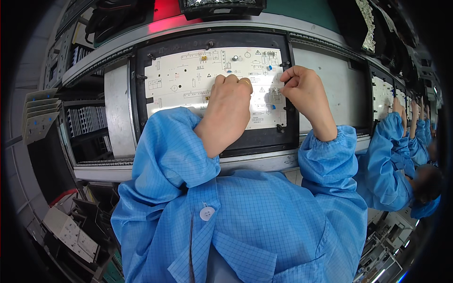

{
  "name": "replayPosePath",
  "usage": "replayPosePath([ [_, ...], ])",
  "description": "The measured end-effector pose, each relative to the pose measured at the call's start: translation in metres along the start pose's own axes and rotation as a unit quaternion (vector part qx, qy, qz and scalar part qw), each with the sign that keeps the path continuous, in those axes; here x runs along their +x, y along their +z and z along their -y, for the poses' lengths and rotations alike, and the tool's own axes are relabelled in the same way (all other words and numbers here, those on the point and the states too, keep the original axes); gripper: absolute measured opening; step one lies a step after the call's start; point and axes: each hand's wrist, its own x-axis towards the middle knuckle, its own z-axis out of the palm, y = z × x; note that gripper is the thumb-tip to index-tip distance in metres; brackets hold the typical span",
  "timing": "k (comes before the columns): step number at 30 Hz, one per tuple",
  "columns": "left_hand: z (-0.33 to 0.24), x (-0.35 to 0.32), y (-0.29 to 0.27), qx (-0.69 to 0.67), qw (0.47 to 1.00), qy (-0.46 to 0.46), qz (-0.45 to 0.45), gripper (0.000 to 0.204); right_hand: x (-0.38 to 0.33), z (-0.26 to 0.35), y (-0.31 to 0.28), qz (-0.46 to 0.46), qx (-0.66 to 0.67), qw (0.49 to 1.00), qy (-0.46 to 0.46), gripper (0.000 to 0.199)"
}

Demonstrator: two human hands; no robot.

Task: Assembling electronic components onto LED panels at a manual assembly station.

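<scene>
A white circuit board (174, 75) lies in a black frame (141, 111) before me, with a few parts standing on it. Curled over its middle is my left hand (227, 101), a ring on one finger. Its fingers are bent together and their tips are hidden, so what they hold, if anything, does not show. My right hand (306, 92) is at the board's right edge, thumb and forefinger pinched beside some thin upright metal parts (275, 94). Whatever is in that pinch is too small to make out. Blue capacitors (270, 68) and a small round capacitor (235, 58) stand farther back.
The frame sits on a conveyor with metal rails (255, 162). A black tray of parts (222, 8) stands beyond the far rail. Racks of boards (87, 119) are at the left. Along the line to the right, co-workers in blue sleeves (389, 137) handle other boards.
</scene>
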Motion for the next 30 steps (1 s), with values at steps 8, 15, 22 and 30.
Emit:
replayPosePath([
  [8, -0.011, 0.002, -0.003, 0.123, 0.991, 0.026, 0.037, 0.028, -0.023, 0.012, 0.016, -0.104, -0.119, 0.983, -0.092, 0.018],
  [15, -0.006, 0.002, -0.001, 0.181, 0.979, 0.075, 0.063, 0.029, -0.042, 0.011, 0.017, -0.103, -0.027, 0.972, -0.21, 0.017],
  [22, 0.006, 0.023, -0.031, 0.113, 0.99, 0.084, -0.011, 0.017, -0.052, -0.007, 0.011, -0.191, 0.07, 0.968, -0.148, 0.012],
  [30, 0.049, 0.12, -0.085, -0.017, 0.955, 0.078, -0.287, 0.026, -0.046, 0.009, 0.041, -0.172, -0.013, 0.947, -0.272, 0.015],
])
